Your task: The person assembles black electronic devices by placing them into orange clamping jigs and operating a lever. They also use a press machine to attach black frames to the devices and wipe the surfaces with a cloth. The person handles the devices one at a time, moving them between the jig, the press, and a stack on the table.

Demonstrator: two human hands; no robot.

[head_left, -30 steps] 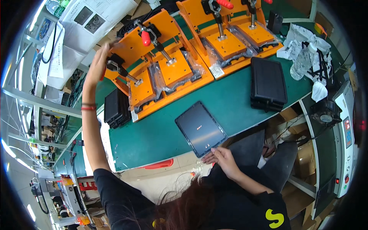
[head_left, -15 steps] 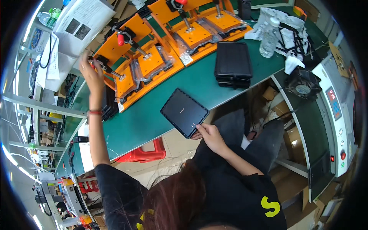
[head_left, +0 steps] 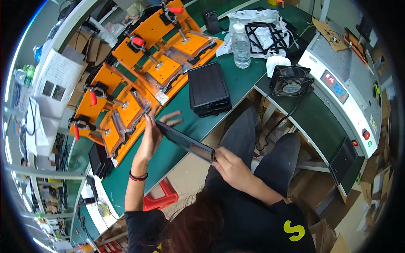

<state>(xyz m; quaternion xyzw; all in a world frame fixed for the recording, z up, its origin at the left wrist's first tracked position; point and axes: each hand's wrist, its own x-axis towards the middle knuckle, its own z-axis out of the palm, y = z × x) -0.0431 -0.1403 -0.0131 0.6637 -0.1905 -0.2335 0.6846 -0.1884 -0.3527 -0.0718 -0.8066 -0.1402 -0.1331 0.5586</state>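
A black rectangular panel (head_left: 183, 140) is tilted up on edge over the front of the green bench. My right hand (head_left: 232, 166) grips its near right end, fingers and thumb closed round the edge. At the panel's far left end is my left hand (head_left: 152, 133), its fingers spread and its palm side against or very near the edge; whether it touches there I cannot tell. Just beyond stands an orange clamping fixture (head_left: 126, 113) with red-handled toggle clamps. Clear film and dark parts lie under its pressing plates.
A stack of black panels (head_left: 209, 86) sits on the bench (head_left: 168, 154). Behind it are a second orange fixture (head_left: 162, 69) and a clear bottle (head_left: 241, 48). A fan (head_left: 292, 80) and a white machine (head_left: 333, 90) stand right. Dark parts (head_left: 100, 160) lie far left; below is a red stool (head_left: 162, 196).
My left hand has left the leftmost clamp and come to the panel. The panel has been lifted and tilted from nearly flat, still in my right hand. The view has turned toward the right.
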